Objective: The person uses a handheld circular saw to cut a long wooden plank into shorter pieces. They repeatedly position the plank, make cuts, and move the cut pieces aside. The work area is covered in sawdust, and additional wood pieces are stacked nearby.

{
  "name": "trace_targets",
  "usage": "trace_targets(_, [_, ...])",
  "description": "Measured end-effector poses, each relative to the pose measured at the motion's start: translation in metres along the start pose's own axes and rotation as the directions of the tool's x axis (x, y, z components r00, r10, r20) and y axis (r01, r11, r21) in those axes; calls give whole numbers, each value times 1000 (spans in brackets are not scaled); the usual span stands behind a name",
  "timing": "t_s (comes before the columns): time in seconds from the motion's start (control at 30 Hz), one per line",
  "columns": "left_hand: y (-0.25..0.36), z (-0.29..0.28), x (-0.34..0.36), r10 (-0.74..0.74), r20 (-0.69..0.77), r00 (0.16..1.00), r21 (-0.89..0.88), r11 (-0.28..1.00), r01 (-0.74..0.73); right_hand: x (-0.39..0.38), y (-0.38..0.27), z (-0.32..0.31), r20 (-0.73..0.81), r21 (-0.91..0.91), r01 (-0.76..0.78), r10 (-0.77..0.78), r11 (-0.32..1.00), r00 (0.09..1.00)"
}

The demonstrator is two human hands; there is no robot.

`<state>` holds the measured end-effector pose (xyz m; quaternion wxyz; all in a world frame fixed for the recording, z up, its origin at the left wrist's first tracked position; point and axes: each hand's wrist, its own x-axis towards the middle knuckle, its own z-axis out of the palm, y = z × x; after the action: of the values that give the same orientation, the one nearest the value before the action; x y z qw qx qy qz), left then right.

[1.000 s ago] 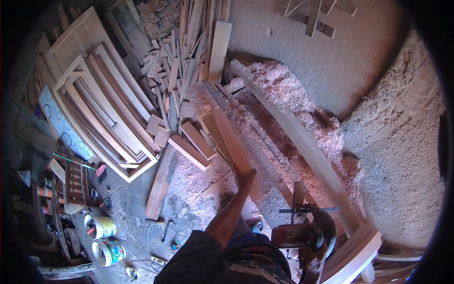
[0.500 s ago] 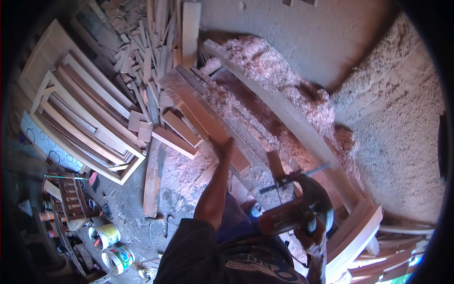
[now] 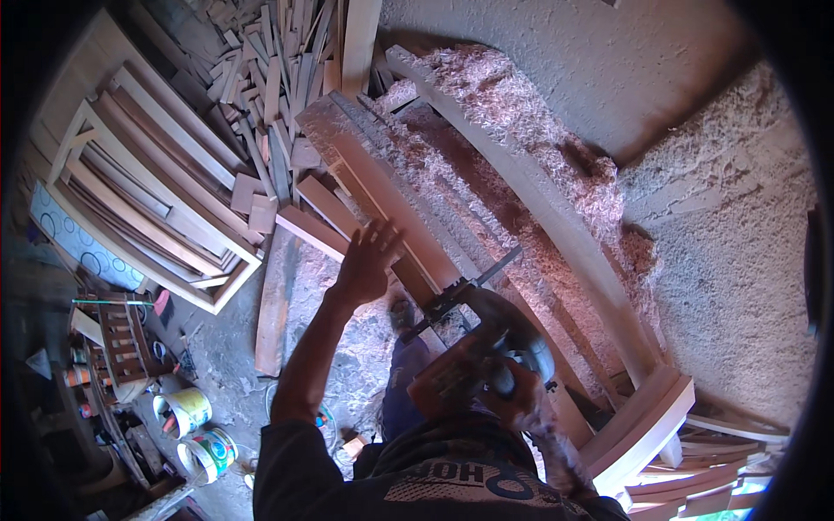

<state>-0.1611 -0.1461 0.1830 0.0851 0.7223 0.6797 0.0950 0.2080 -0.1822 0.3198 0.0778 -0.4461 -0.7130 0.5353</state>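
Note:
My left hand (image 3: 367, 260) is open, fingers spread, just left of a long reddish board (image 3: 408, 234) lying along a shavings-covered plank (image 3: 347, 122). My right hand (image 3: 512, 391) is closed on the handle of a dark power tool (image 3: 460, 365) with a round housing and crossed metal guide bars. The tool is at the board's near end; whether it touches the wood I cannot tell. Part of the tool is blurred. Below lie my leg and foot (image 3: 401, 317).
Door frames (image 3: 148, 191) lean at left beside scrap offcuts (image 3: 269, 78) and two loose boards (image 3: 308, 233). Buckets (image 3: 182, 412) and a wooden chair (image 3: 126, 347) stand lower left. Shavings (image 3: 556, 148) surround a long beam (image 3: 539, 200) along the wall (image 3: 539, 35). More planks (image 3: 651, 417) lie lower right.
My left hand has let go of the board and moved left with spreading fingers. My right hand has brought the tool up and left to the board's near end.

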Motion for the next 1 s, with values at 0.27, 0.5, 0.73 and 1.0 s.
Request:
trace_targets(0.27, [-13,57,45,373,98,922,163,908,-385,26,7,16,-26,-67,3,-4,998,1000])
trace_targets(0.5, [-25,77,51,435,1,900,213,879,-426,34,-5,6,55,-16,-92,92,996,994])
trace_targets(0.73, [-21,65,52,437,-49,898,201,885,-420,47,-5,2,151,4,-119,117,993,982])
trace_targets(1.0, [-29,68,54,420,8,907,136,899,-417,56,-14,0,178,-27,-154,156,988,972])
